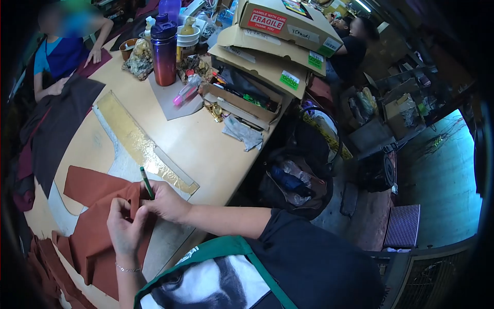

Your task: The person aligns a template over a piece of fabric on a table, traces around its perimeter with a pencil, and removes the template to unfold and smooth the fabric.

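A rust-brown fabric piece (98, 234) is spread over the near side of the table, its upper part bunched up between my hands. My left hand (125, 226) pinches a raised fold of it, thumb toward the fingertips. Close against it, my right hand (169, 203) is closed around a green pencil (146, 180) that points upward, and its fingers also meet the fabric fold. The fingertips of the right hand are partly hidden. Just beyond the hands lies a long yellow pattern strip (128, 129), shiny in its middle, on a grey curved pattern sheet (105, 136).
Dark cloth (67, 123) covers the table's left side, where another person's hands (94, 54) rest. More rust-brown pieces (49, 268) lie at lower left. A purple tumbler (164, 56), stacked cardboard boxes (278, 46) and a grey rag (242, 133) stand near the right edge; an open bag (298, 180) sits below.
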Available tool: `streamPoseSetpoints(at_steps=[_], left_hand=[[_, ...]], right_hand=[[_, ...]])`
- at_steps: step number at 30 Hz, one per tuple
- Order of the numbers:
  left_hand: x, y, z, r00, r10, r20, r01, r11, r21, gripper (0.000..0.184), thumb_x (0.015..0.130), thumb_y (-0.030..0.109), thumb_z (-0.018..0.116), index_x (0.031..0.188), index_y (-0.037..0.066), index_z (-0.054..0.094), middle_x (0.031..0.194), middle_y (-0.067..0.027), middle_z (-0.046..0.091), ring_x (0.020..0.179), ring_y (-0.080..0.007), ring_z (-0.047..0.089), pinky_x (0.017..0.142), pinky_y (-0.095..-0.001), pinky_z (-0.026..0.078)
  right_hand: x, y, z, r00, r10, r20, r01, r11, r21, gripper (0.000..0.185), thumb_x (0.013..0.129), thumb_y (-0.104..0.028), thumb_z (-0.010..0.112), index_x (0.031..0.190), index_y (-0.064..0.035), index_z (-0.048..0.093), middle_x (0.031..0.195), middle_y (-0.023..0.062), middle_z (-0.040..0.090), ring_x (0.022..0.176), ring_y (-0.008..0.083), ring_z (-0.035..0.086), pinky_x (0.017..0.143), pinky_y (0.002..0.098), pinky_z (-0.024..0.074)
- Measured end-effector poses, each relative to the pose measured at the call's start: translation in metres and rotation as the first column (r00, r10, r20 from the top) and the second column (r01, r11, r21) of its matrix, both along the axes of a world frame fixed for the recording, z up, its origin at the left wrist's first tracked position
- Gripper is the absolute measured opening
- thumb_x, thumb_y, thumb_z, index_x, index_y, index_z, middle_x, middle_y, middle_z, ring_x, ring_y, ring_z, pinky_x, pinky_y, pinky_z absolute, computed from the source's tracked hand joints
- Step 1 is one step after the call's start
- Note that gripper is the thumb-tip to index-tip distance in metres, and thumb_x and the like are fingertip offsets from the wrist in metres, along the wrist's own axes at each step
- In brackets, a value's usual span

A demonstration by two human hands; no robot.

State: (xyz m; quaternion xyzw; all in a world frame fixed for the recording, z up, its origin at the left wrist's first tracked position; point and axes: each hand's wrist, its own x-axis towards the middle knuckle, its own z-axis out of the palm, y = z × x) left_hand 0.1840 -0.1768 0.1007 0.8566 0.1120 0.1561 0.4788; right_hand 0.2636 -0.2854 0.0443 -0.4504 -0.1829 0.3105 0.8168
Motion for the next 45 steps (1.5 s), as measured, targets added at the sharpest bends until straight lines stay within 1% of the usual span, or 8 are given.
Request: streamPoseSetpoints(at_steps=[9, 15, 19, 23, 26, 33, 36, 45], left_hand=[[0.010, -0.022, 0.014, 0.975, -0.219, 0.046, 0.182, 0.895, 0.408, 0.008, 0.073, 0.010, 0.057, 0.075, 0.005, 0.052, 0.071, -0.0106, 0.054, 0.069, -0.0283, 0.055, 0.062, -0.0382, 0.045], [0.019, -0.042, -0.021, 0.959, -0.257, 0.119, 0.187, 0.890, 0.416, 0.022, 0.076, 0.017, 0.061, 0.063, 0.005, 0.047, 0.063, -0.0100, 0.052, 0.060, -0.0279, 0.053, 0.055, -0.0381, 0.044], [0.014, -0.047, -0.019, 0.920, -0.386, 0.070, 0.372, 0.916, 0.152, 0.034, 0.075, 0.025, 0.064, 0.055, 0.003, 0.047, 0.055, -0.0113, 0.049, 0.050, -0.0285, 0.048, 0.050, -0.0366, 0.041], [0.008, -0.037, -0.010, 0.784, -0.615, -0.085, 0.537, 0.740, -0.405, 0.039, 0.082, 0.033, 0.060, 0.057, 0.005, 0.049, 0.053, 0.0020, 0.048, 0.053, -0.0036, 0.045, 0.049, -0.0240, 0.036], [0.014, -0.006, -0.014, 0.994, -0.098, -0.045, 0.054, 0.814, -0.579, 0.038, 0.086, 0.037, 0.054, 0.063, 0.006, 0.052, 0.059, 0.0013, 0.051, 0.057, -0.0049, 0.048, 0.054, -0.0214, 0.040], [0.004, -0.013, -0.026, 0.919, -0.283, -0.275, -0.085, 0.539, -0.838, 0.032, 0.089, 0.037, 0.046, 0.088, 0.006, 0.053, 0.077, 0.0006, 0.054, 0.065, -0.0045, 0.051, 0.061, -0.0176, 0.044], [-0.001, -0.019, -0.025, 0.925, -0.270, -0.267, -0.150, 0.386, -0.910, 0.026, 0.089, 0.031, 0.049, 0.090, 0.006, 0.054, 0.077, 0.0009, 0.055, 0.067, -0.0046, 0.053, 0.062, -0.0180, 0.044], [0.009, -0.016, -0.024, 0.979, -0.027, -0.202, -0.109, 0.769, -0.630, 0.024, 0.083, 0.023, 0.059, 0.069, 0.006, 0.052, 0.068, -0.0007, 0.057, 0.058, -0.0039, 0.049, 0.053, -0.0169, 0.041]], right_hand=[[0.037, -0.033, 0.022, 0.945, 0.078, -0.317, -0.103, 0.993, -0.061, 0.027, 0.083, -0.030, 0.051, 0.092, -0.0061, 0.061, 0.079, 0.0013, 0.060, 0.074, 0.0084, 0.056, 0.058, 0.0219, 0.0425], [0.052, -0.047, 0.039, 0.970, 0.148, -0.196, -0.225, 0.855, -0.468, 0.010, 0.073, -0.010, 0.067, 0.080, -0.0063, 0.061, 0.066, 0.0003, 0.059, 0.050, 0.0034, 0.049, 0.041, 0.0140, 0.0318], [0.051, -0.052, 0.028, 0.976, 0.158, -0.149, -0.210, 0.868, -0.451, 0.010, 0.073, -0.007, 0.068, 0.076, -0.0052, 0.059, 0.067, 0.0006, 0.058, 0.052, 0.0043, 0.050, 0.044, 0.0158, 0.0355], [0.047, -0.060, 0.023, 0.963, 0.211, -0.168, -0.265, 0.855, -0.447, 0.010, 0.074, -0.006, 0.067, 0.073, -0.0029, 0.057, 0.067, 0.0020, 0.058, 0.056, 0.0072, 0.053, 0.050, 0.0186, 0.0425], [0.040, -0.065, 0.022, 0.962, 0.268, -0.044, -0.252, 0.822, -0.511, 0.011, 0.075, -0.005, 0.067, 0.072, 0.0002, 0.058, 0.067, 0.0034, 0.059, 0.060, 0.0084, 0.055, 0.057, 0.0205, 0.0458], [0.011, -0.050, 0.030, 0.927, 0.293, 0.236, -0.177, 0.894, -0.411, 0.015, 0.078, -0.003, 0.061, 0.092, 0.0030, 0.062, 0.080, 0.0028, 0.061, 0.073, 0.0070, 0.055, 0.064, 0.0218, 0.0463], [0.004, -0.053, 0.034, 0.890, 0.337, 0.308, -0.142, 0.845, -0.516, 0.015, 0.077, -0.003, 0.062, 0.091, 0.0021, 0.062, 0.080, 0.0056, 0.062, 0.072, 0.0093, 0.057, 0.065, 0.0226, 0.0466], [0.010, -0.063, 0.028, 0.766, 0.336, 0.547, 0.140, 0.744, -0.653, 0.012, 0.077, -0.011, 0.064, 0.081, 0.0001, 0.061, 0.070, 0.0055, 0.059, 0.063, 0.0096, 0.055, 0.058, 0.0234, 0.0452]])
